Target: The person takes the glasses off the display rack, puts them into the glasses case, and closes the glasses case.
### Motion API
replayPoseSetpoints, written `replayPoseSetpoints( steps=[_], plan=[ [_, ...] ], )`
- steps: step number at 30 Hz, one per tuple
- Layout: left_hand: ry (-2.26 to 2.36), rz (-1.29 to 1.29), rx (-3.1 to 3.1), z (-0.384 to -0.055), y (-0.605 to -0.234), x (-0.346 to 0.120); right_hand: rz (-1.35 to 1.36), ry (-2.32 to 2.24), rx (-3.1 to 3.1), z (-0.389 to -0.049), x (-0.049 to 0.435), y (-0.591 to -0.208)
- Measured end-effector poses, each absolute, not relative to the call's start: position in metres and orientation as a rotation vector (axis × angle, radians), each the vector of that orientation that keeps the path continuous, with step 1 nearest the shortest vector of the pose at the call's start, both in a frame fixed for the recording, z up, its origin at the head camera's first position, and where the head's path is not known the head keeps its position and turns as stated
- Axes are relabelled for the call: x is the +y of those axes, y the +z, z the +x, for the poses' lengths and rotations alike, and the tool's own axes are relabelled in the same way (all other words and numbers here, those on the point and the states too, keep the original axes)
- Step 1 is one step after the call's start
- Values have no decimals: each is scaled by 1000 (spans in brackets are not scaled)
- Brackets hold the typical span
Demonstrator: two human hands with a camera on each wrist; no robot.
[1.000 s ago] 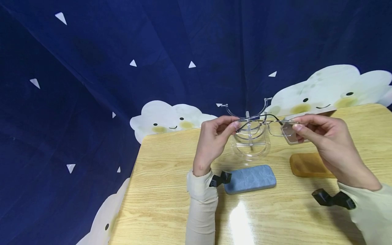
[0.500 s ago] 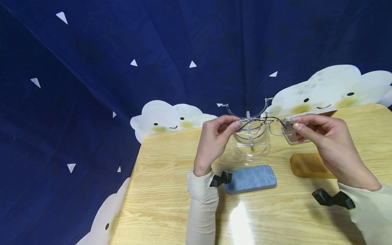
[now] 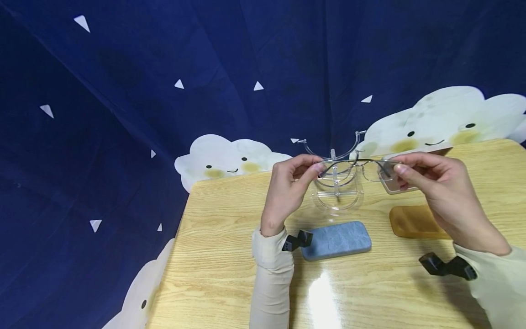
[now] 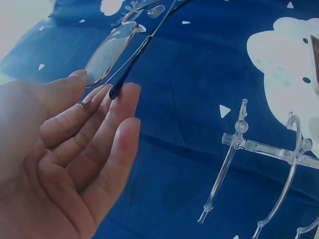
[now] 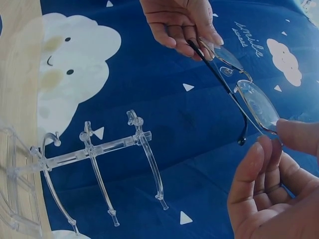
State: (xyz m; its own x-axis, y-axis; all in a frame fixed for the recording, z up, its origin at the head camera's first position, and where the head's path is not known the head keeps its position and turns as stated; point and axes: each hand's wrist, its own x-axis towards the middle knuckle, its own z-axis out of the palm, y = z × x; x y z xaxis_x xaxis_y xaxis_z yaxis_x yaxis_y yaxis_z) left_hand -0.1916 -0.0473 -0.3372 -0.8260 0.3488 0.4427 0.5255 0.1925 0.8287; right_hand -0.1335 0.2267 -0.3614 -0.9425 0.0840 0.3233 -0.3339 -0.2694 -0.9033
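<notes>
Thin metal-rimmed eyeglasses (image 3: pixel 371 172) are held up above the table by both hands. My left hand (image 3: pixel 283 189) pinches their left end between thumb and fingers. At the opposite end, my right hand (image 3: pixel 445 194) pinches the rim in the same way. In the right wrist view, the dark-tipped temples lie folded in behind the clear lenses (image 5: pixel 258 104). One dark temple tip (image 4: pixel 115 91) touches the left fingers in the left wrist view. Just behind and below the glasses stands a clear plastic display rack (image 3: pixel 336 193) with curved arms, partly seen through the lenses.
On the wooden table (image 3: pixel 222 228), a blue glasses case (image 3: pixel 339 241) lies in front of the rack. An orange-brown case (image 3: pixel 412 222) is partly under the right hand. A pale-edged flat object (image 3: pixel 392 186) sits behind that hand. Dark blue cloth (image 3: pixel 246 55) hangs behind.
One dark temple of the glasses has swung downward and to the right, closer to the lenses. Both hands have stayed almost still, with their grip unchanged.
</notes>
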Motion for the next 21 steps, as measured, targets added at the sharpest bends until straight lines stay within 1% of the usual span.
replayPoseSetpoints(
  steps=[10,21],
  plan=[
    [-1667,-873,-2291,-192,-337,-47,293,2292,-1721,-134,227,-362],
    [-1717,-797,-2281,-193,-340,-46,272,2283,-1733,-136,227,-363]
  ],
)
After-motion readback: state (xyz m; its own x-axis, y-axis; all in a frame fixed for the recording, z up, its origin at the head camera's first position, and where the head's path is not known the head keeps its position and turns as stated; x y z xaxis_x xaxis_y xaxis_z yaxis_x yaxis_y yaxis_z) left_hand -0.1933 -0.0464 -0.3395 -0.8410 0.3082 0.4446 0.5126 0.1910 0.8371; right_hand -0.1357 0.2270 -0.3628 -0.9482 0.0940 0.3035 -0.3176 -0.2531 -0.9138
